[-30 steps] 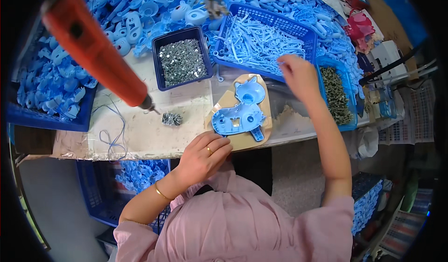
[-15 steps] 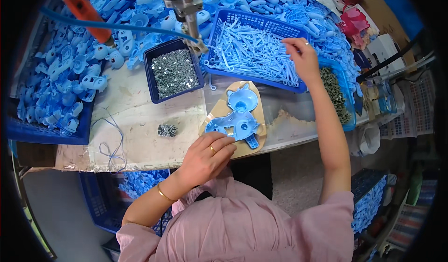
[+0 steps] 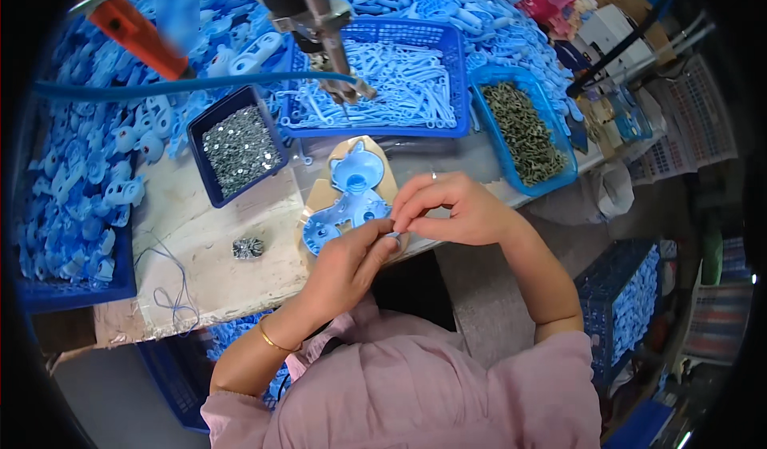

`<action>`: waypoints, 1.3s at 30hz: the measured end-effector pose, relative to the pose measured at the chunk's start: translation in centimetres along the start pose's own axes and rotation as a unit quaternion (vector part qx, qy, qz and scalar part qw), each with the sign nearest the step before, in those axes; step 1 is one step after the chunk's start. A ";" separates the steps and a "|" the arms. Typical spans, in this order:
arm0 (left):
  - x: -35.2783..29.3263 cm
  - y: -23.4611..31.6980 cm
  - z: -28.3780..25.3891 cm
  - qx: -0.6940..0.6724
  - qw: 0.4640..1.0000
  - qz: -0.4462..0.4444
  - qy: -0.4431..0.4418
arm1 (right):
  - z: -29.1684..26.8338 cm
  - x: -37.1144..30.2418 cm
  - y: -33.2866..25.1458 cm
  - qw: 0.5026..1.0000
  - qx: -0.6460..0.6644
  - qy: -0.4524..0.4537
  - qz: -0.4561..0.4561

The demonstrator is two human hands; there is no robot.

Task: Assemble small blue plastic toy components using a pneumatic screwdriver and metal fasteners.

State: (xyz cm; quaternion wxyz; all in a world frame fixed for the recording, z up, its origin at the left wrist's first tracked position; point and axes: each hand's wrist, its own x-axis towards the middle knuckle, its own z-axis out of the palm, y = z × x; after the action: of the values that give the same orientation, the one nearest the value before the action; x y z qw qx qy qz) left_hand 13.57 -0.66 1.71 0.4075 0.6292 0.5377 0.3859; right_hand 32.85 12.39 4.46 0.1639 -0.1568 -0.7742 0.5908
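Observation:
A blue plastic shell with rounded, cup-like hollows lies in a tan, shaped holder near the table's front edge. My left hand is closed at the shell's lower right, thumb and fingers pinched together. Meeting it from the right is my right hand, its fingertips also pinched. A small pale bit shows between the two hands, but the fingers cover most of it and its kind cannot be told. Above the holder hangs the metal tip of an upright tool, not touching the shell.
Beyond the holder stand a basket of pale blue rods, a dark bin of small metal parts and a blue tub of screws. A metal clump sits left. Blue parts heap around; an orange-handled tool hangs over them.
My right hand has come back from the rod basket to the shell's lower right, meeting my left hand. The left has shifted slightly along the shell's edge. The whole view has turned.

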 end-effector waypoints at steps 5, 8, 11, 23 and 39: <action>-0.3 -0.3 0.2 -0.054 0.994 -0.092 -0.034 | -4.4 -3.2 1.7 0.969 -0.055 0.200 0.132; 0.1 -0.6 0.8 -0.065 0.997 -0.049 -0.003 | -11.6 -7.0 6.2 0.820 -0.439 0.346 0.127; 0.3 -1.3 1.1 -0.064 0.997 -0.045 -0.001 | -13.3 -8.2 9.0 0.798 -0.505 0.283 0.171; -0.4 -1.3 -0.2 -0.009 0.999 -0.048 0.021 | -13.6 -7.3 9.3 0.831 -0.480 0.231 0.159; -1.1 -1.5 -0.9 -0.126 0.989 -0.073 0.016 | -16.4 -9.8 8.1 0.924 -0.067 0.329 0.185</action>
State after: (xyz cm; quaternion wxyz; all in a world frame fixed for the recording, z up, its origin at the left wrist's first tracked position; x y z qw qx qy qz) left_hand 12.05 -1.57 0.59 0.5024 0.5256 0.5354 0.4297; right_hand 49.21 24.30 -0.01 0.2861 -0.4931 -0.6719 0.4728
